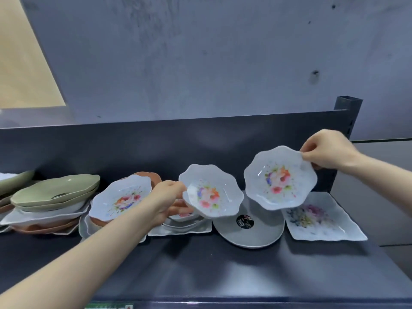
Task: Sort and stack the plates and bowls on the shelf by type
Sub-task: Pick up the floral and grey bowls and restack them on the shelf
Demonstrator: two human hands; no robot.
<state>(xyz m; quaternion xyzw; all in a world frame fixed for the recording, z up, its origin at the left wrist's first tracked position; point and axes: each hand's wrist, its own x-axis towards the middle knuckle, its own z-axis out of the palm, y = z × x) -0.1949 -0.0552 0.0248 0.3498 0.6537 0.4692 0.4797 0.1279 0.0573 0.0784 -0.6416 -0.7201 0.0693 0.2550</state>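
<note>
My left hand (166,198) grips the left rim of a white scalloped bowl with a flower print (210,191), held tilted above the shelf. My right hand (327,152) pinches the upper right rim of a matching floral bowl (279,178), raised higher and tilted toward me. A third floral scalloped bowl (120,198) leans on a terracotta dish (153,178) to the left. Below the held bowls lie a grey round plate (247,235) with a black sticker and a white rectangular floral plate (321,217).
At far left, green oval bowls (55,190) sit on a mixed pile of white and terracotta plates (42,221). A white square plate (180,229) holds small dishes under my left hand. The dark shelf (200,268) has a back panel and an upright post (346,117) at right.
</note>
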